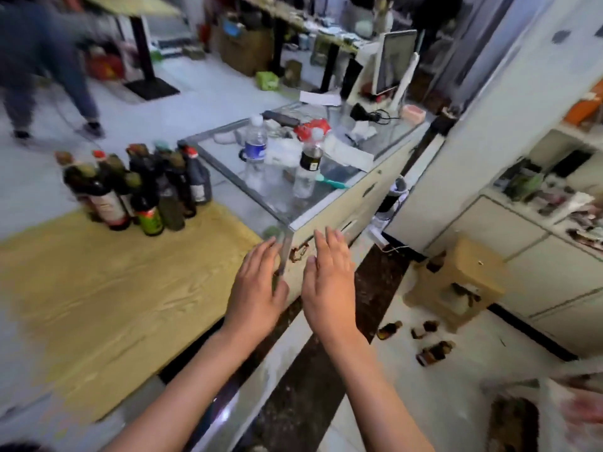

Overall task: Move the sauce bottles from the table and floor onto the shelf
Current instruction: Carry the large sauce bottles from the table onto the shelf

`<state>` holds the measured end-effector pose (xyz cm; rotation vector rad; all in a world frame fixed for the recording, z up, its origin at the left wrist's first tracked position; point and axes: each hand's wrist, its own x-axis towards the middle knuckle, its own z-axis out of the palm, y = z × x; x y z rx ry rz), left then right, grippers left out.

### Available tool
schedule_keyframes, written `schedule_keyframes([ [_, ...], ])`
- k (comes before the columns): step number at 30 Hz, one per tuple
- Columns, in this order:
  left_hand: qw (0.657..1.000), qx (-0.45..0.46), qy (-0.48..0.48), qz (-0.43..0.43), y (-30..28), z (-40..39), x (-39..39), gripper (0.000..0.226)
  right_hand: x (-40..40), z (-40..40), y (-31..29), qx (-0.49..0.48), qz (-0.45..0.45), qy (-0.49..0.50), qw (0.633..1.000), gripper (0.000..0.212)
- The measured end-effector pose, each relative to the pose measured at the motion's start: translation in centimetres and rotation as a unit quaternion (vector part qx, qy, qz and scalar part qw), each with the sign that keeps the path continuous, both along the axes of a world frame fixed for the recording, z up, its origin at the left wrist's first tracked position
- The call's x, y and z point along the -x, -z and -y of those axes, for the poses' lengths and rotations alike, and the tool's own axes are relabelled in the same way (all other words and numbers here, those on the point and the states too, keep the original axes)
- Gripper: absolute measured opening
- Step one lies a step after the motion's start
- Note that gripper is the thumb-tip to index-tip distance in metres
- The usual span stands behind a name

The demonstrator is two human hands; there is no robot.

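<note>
Several dark sauce bottles [143, 187] stand in a tight cluster at the far end of the wood-grain table [98, 295]. A few small brown bottles [435, 352] lie on the white floor at the right, near a cardboard box. White shelves [535, 203] with clutter fill the right side. My left hand [259, 288] and my right hand [328, 285] are stretched out side by side with straight fingers, palms down, over the near corner of a glass-topped counter. Neither holds anything.
The glass counter [326, 203] carries a water bottle [255, 148], a second plastic bottle [308, 164], papers and a monitor [393, 60]. A cardboard box [456, 282] sits on the floor by the shelves. A person [42, 66] walks at the far left.
</note>
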<state>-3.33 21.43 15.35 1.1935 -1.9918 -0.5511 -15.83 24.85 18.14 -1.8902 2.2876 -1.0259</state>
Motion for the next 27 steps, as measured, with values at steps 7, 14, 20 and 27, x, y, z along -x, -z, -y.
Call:
schedule_keyframes([
  [7,0.985,-0.053,-0.162,0.000,1.6,2.9,-9.4,0.056,-8.3,7.2,2.3,-0.040,0.045,-0.148,0.987,0.044],
  [14,0.964,-0.090,-0.251,0.024,3.6,7.3,-13.4,0.055,-12.4,15.9,4.4,-0.091,0.118,-0.231,0.962,0.046],
  [20,0.936,-0.152,-0.319,0.005,4.4,16.0,-12.3,0.057,-11.5,25.3,6.1,-0.140,0.154,-0.308,0.928,0.049],
  [27,0.909,-0.202,-0.365,0.008,6.4,23.9,-12.2,0.057,-11.6,35.3,8.9,-0.195,0.192,-0.315,0.909,0.051],
])
